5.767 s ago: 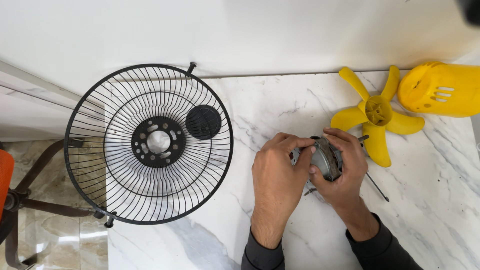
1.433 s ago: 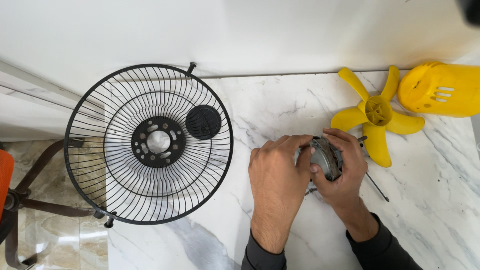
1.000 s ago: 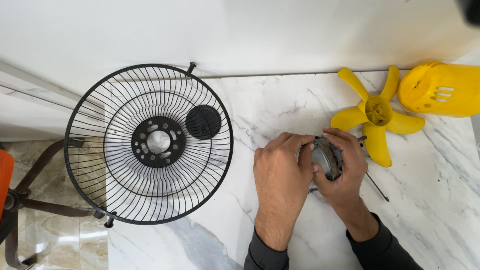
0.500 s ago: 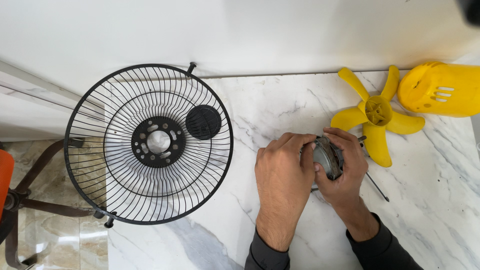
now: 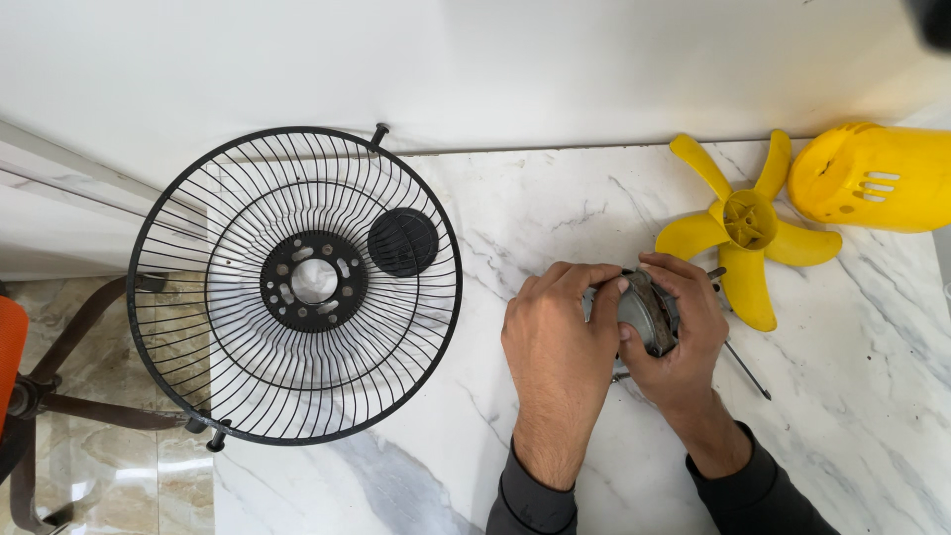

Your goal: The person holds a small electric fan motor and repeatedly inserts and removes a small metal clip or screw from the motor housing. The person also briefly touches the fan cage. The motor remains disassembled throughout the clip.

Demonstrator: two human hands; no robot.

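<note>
Both of my hands wrap a small round grey metal fan motor [image 5: 642, 312] on the white marble table [image 5: 555, 208]. My left hand [image 5: 560, 347] covers its left side with the fingers curled over the top. My right hand [image 5: 679, 332] grips its right side, thumb on the motor's face. Most of the motor is hidden by the fingers. A thin dark rod [image 5: 748, 369], perhaps a screwdriver or a shaft, pokes out on the table to the right of my right hand.
A black wire fan guard [image 5: 297, 287] lies at the left, overhanging the table edge, with a round black cap [image 5: 402, 242] resting in it. A yellow fan blade [image 5: 741, 226] and a yellow motor housing [image 5: 872, 178] lie at the back right. An orange chair [image 5: 20, 396] stands at far left.
My hands have stayed on the motor and only shifted slightly, the fingers re-gripping and turning it a little. Nothing else has moved.
</note>
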